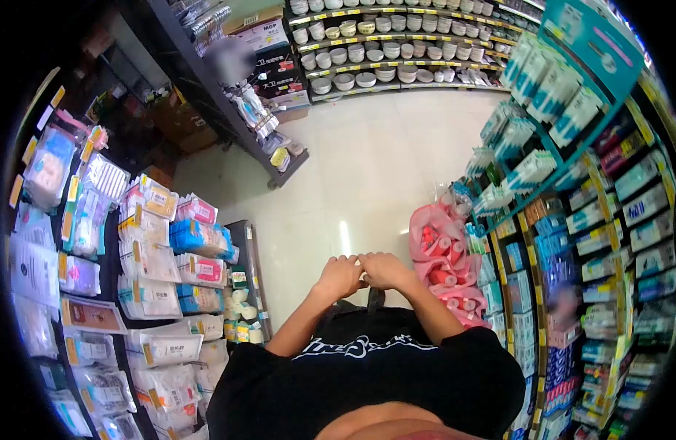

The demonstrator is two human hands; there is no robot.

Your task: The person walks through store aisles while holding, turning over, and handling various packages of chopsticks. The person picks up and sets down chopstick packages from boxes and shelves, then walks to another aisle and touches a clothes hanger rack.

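Note:
My left hand (341, 275) and my right hand (383, 270) meet in front of my body, knuckles up and fingers curled closed. Whatever they grip, if anything, is hidden beneath the fingers. Just below them, a dark strap-like piece (375, 299) hangs against my black shirt (397, 367). Close by on the right of my right hand are pink bags (435, 242) holding red-and-pink items.
Hanging packets (151, 242) line the left shelves. A teal rack (594, 44) with hanging packs and boxed goods stands at right. Ahead, bowls (345, 81) fill the far shelves across a pale tiled floor (338, 161). A grey shelf end (283, 165) juts out at left.

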